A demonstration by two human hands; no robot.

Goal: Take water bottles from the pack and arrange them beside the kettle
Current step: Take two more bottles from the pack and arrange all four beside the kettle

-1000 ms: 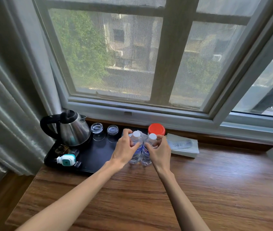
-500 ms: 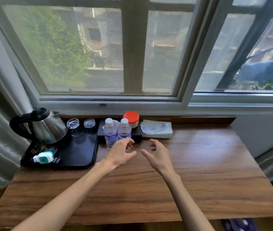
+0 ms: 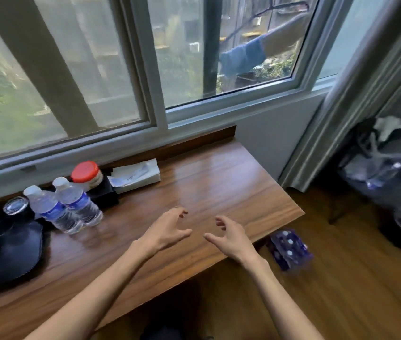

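Two clear water bottles with white caps and blue labels stand side by side on the wooden table: one [image 3: 52, 210] next to the black tray [image 3: 5, 251], the other [image 3: 78, 202] just right of it. The pack of bottles [image 3: 289, 249] lies on the floor beyond the table's right front corner, wrapped in plastic. My left hand [image 3: 166, 229] and my right hand [image 3: 231, 238] hover over the table's front right part, fingers spread, holding nothing. The kettle is out of view to the left.
Two upturned glasses [image 3: 14, 204] stand on the tray. A red-lidded jar [image 3: 85, 172] on a black holder and a white tissue box [image 3: 136, 174] sit by the window sill. A curtain [image 3: 356, 94] hangs at right, with dark bags [image 3: 376, 165] on the floor.
Both hands let go of the two bottles and drew back to the right. The view swung right, so the kettle left the frame and the pack on the floor appeared.
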